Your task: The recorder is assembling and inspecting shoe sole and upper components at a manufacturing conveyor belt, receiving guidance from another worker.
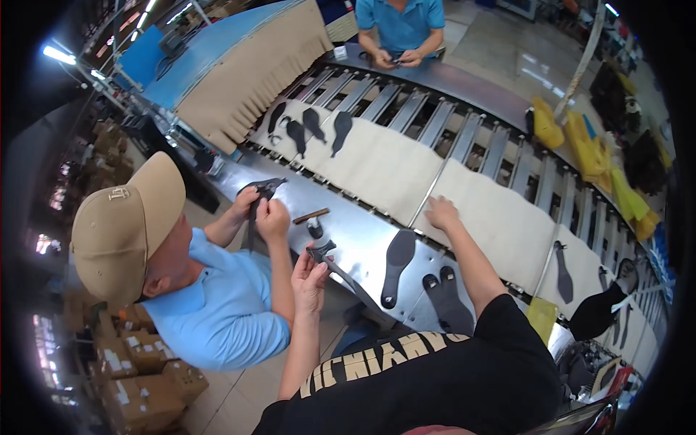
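Fingers of the left hand (310, 284) pinch a dark strap piece (321, 251), probably light, pliant, best held by its edge, while the right hand (443, 214) lies loosely spread on the cream belt (384, 170).

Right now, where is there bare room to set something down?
The cream belt has a bare stretch between the dark pieces at its upper-left end and the right hand, and another from that hand toward the slim dark cutout. The metal table is bare between the brown bar and the large dark sole. It is crowded around the overlapping soles.
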A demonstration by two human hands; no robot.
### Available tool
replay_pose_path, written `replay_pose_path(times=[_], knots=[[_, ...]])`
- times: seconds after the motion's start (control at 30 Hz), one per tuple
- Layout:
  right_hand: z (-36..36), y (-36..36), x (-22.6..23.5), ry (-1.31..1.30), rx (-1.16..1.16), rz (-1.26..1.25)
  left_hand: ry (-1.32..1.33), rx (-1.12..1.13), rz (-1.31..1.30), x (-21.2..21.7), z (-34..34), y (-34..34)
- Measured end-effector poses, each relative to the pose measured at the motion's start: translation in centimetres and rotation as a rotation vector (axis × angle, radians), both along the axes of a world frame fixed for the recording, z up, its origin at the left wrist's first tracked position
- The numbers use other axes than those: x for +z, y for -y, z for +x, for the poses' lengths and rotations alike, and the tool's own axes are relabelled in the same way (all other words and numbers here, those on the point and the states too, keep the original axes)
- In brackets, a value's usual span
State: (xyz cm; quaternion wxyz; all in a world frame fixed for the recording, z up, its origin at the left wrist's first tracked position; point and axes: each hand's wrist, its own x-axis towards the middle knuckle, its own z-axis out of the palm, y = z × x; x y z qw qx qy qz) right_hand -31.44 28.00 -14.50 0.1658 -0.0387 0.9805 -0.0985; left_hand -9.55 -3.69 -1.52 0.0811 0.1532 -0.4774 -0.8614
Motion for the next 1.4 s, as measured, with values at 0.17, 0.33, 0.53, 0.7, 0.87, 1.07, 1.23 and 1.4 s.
replay_pose_path(times=[0.17,0.33,0.53,0.7,0.87,1.07,1.23,1.4], knots=[[3.4,-2.1,-3.3,-0.059,-0.007,-0.146,-0.023,0.035,0.006,1.2,3.3,0.0],[1.9,-2.7,-3.4,0.077,0.019,-0.079,-0.075,-0.075,0.029,2.3,0.2,-1.0],[3.0,-2.4,-2.3,0.097,-0.011,-0.109,-0.163,-0.253,0.070,2.9,-6.1,-3.7],[2.8,-2.1,-2.3,0.111,-0.055,-0.117,-0.226,-0.389,0.094,2.8,-11.4,-5.3],[1.8,-2.1,-1.8,0.063,-0.063,-0.136,-0.206,-0.427,0.184,2.8,-15.9,-5.8],[-4.6,3.5,6.2,-0.231,-0.301,-1.008,-0.154,-0.445,0.234,0.9,-22.7,-5.3],[-9.4,8.0,15.2,-0.144,-0.086,-1.530,-0.149,-0.433,0.213,-1.1,-29.5,-5.4],[-15.9,8.3,13.1,-0.078,-0.025,-1.555,-0.142,-0.482,0.224,-2.8,-36.2,-7.1]])
